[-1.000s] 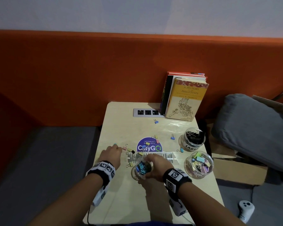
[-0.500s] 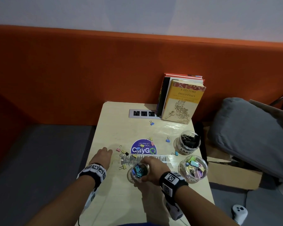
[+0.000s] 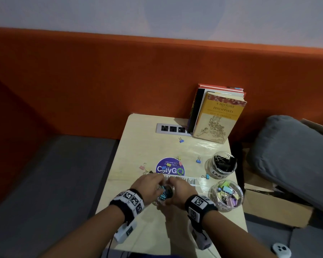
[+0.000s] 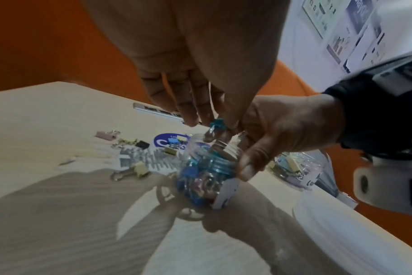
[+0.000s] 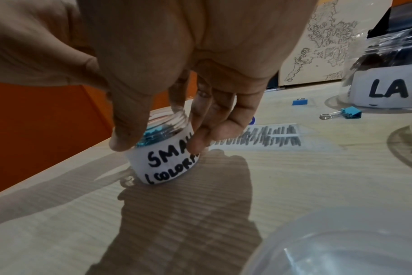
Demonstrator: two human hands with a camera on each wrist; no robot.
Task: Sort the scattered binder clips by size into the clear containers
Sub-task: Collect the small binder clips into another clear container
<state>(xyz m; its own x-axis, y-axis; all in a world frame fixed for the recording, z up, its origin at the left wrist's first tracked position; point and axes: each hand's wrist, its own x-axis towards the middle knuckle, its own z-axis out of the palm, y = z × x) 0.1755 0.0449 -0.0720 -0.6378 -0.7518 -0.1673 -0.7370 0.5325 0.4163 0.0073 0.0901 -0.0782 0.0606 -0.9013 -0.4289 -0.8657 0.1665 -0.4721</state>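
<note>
step: drop clip in | L hand [image 4: 176, 55] pinches teal clip [image 4: 215, 125] right over small jar [image 5: 162, 158] mouth | R hand [image 5: 176, 65] grips jar on table [image 3: 138, 138], keep it steady (it tips a bit) | let go low so clip won't bounce out

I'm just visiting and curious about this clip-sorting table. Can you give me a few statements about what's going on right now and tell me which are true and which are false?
1. The right hand grips the small jar marked "SMA...". True.
2. The left hand lies flat on the table, away from the jars. False: it pinches a teal clip over the small jar's mouth.
3. The jar of black clips stands near the books. True.
4. All clips are already in jars. False: several lie loose, such as a blue clip and a pink clip.
5. The pastel-clip jar has a lid on. False: it is open.
</note>
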